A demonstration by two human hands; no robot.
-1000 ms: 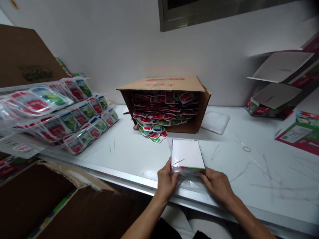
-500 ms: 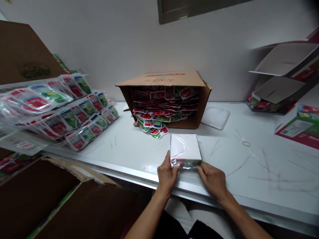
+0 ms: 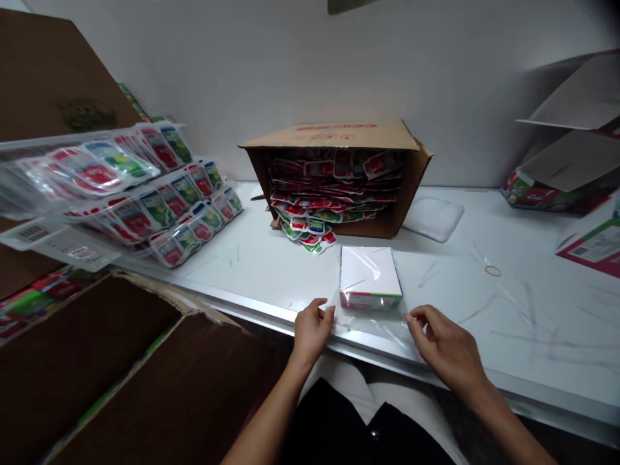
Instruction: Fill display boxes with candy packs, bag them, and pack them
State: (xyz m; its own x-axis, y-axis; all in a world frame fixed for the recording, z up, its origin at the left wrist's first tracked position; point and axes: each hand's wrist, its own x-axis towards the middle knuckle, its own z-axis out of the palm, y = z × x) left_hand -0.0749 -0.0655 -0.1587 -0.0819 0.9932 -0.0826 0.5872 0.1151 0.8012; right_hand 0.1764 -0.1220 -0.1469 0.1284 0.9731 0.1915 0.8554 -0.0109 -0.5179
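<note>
A small white-topped box (image 3: 371,274) with a coloured lower edge sits on the white table near its front edge, wrapped in clear plastic film (image 3: 358,320). The film's loose end spreads out from the box's near side. My left hand (image 3: 312,332) is at the left of this loose end, thumb and forefinger closed at its edge. At the right corner my right hand (image 3: 443,345) pinches the film between thumb and forefinger. Neither hand touches the box itself.
An open carton (image 3: 409,194) full of red and green sachets lies behind the box. Bagged sachets (image 3: 169,200) are stacked at left, above an open brown carton (image 3: 165,381). A white pad (image 3: 433,218), a rubber band (image 3: 493,271) and printed boxes (image 3: 593,236) are at right.
My hands have moved off the box's near corners and spread apart toward me, drawing the film's loose end outward. The box stays on the table. The head view has tilted down slightly.
</note>
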